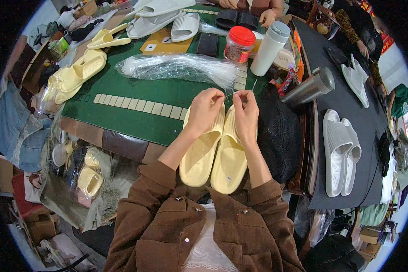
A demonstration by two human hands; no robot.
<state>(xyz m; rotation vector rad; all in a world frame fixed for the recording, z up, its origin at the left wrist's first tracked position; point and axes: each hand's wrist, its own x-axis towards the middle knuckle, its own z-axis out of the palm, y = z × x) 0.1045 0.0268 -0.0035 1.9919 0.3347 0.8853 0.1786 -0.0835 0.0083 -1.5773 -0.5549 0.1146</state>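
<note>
A pair of pale yellow slide slippers lies side by side at the table's near edge, the left slipper (pixel 197 158) and the right slipper (pixel 230 165) with their heels toward me. Above their straps, my left hand (pixel 204 111) and my right hand (pixel 246 115) are closed in pinches, fingertips close together. A thin whitish plastic tie (pixel 230 94) runs between the fingertips, and one end sticks up past my right hand. Whether it passes through the slippers is hidden by my hands. Just beyond lies a clear-wrapped bundle of thin plastic strands (pixel 181 68).
More yellow slippers (pixel 79 75) and grey slippers (pixel 155 22) line the green table's far left. A red-lidded jar (pixel 239 44), a white bottle (pixel 270 49) and a steel tumbler (pixel 309 87) stand right. White slippers (pixel 338 152) lie on a dark side table. Another person's hand (pixel 268 17) shows opposite.
</note>
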